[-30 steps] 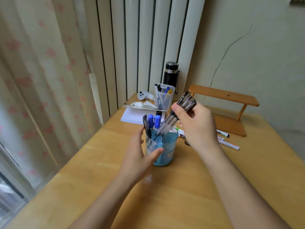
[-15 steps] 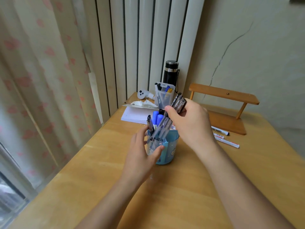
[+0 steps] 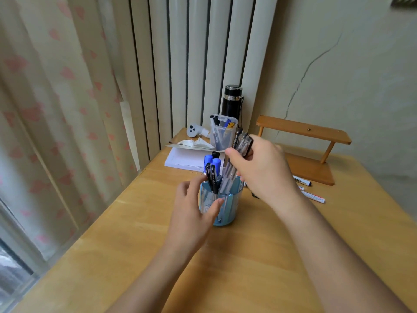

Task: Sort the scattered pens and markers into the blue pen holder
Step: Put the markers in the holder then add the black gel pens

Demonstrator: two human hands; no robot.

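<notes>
our left grip (image 3: 194, 208) wraps thumb and fingers around the round blue plastic pen holder (image 3: 234, 206), which stands upright on the pale wooden bench (image 3: 282, 256). our right grip (image 3: 261, 172) is closed on a bundle of clear-barrelled pens with black caps (image 3: 242, 142), their lower ends inside the holder's rim beside blue-capped markers (image 3: 213, 162). white markers (image 3: 312, 196) lie on the bench behind the right wrist, near a low wooden shelf stand (image 3: 302, 132).

light: soft daylight through curtain (image 3: 45, 109), left | shadows: faint on tabletop (image 3: 259, 256) | glare: none | blur: slight overall | distortion: wide-angle bending at frame edges
</notes>
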